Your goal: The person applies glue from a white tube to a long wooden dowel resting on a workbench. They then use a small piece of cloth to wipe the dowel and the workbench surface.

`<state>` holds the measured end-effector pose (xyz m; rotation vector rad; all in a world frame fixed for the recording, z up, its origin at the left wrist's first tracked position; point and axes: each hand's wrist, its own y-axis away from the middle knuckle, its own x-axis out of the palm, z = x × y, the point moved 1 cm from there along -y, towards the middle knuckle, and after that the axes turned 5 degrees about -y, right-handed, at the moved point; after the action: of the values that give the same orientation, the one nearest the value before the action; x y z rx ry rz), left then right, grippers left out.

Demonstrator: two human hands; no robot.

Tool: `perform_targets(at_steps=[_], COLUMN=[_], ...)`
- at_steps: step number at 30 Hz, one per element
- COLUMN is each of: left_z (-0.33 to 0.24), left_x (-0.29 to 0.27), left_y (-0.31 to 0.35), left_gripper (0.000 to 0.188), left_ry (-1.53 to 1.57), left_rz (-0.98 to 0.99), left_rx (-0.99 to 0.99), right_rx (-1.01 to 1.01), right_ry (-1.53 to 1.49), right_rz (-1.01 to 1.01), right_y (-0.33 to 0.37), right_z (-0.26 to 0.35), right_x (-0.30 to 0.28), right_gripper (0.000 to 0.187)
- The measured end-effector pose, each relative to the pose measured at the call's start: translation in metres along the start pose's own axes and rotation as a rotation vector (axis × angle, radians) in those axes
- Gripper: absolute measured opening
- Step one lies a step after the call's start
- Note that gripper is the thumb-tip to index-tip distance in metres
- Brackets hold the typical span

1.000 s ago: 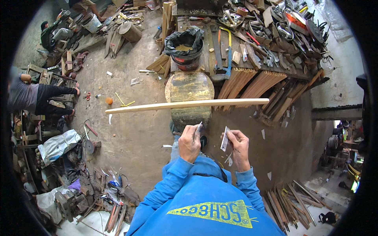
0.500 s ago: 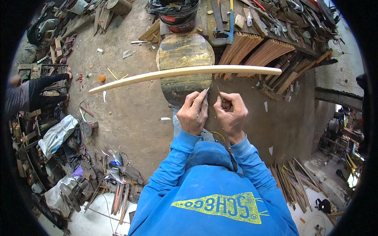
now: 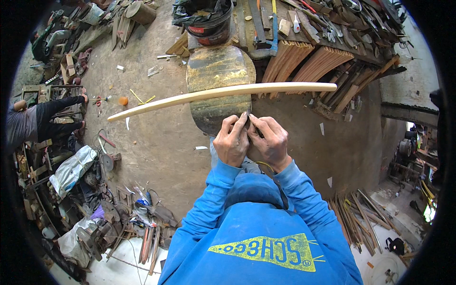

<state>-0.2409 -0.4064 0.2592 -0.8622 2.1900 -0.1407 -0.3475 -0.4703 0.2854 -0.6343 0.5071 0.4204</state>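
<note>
My left hand and my right hand meet fingertip to fingertip above the near edge of a worn, rounded wooden seat or block. Both are closed in a pinch. A small dark piece shows between the fingertips, too small to name. Just beyond them a long, pale, gently curved wooden strip lies across the block, its ends reaching out past both sides. Neither hand touches the strip.
A black bucket with a plastic liner stands beyond the block. To its right are a blue hammer, a white bottle and stacked curved boards. Another person is at the far left. Paper scraps dot the floor.
My right hand has moved left, bringing its fingertips against those of my left hand. The thin sliver it pinched is now hidden. The view has shifted slightly.
</note>
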Motion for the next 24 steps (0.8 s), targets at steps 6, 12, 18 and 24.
perform_targets(at_steps=[6,12,18,24], left_z=[-0.001,-0.002,-0.002,-0.004], left_x=[0.0,0.001,0.002,-0.001], left_y=[0.0,-0.004,-0.003,-0.005], left_gripper=[0.035,0.028,0.026,0.027], left_ry=[0.007,0.031,0.074,0.157], left_rz=[-0.013,-0.051,-0.055,0.009], left_rx=[-0.001,0.0,-0.022,-0.185], right_rx=[-0.029,0.028,0.076,0.651], right_ry=[-0.01,-0.034,-0.013,-0.487], right_rz=[0.032,0.123,0.111,0.011], right_y=[-0.002,-0.004,-0.005,-0.011], right_z=[-0.001,-0.005,-0.003,0.003], right_x=[-0.001,-0.005,-0.003,-0.014], right_gripper=[0.034,0.033,0.027,0.027])
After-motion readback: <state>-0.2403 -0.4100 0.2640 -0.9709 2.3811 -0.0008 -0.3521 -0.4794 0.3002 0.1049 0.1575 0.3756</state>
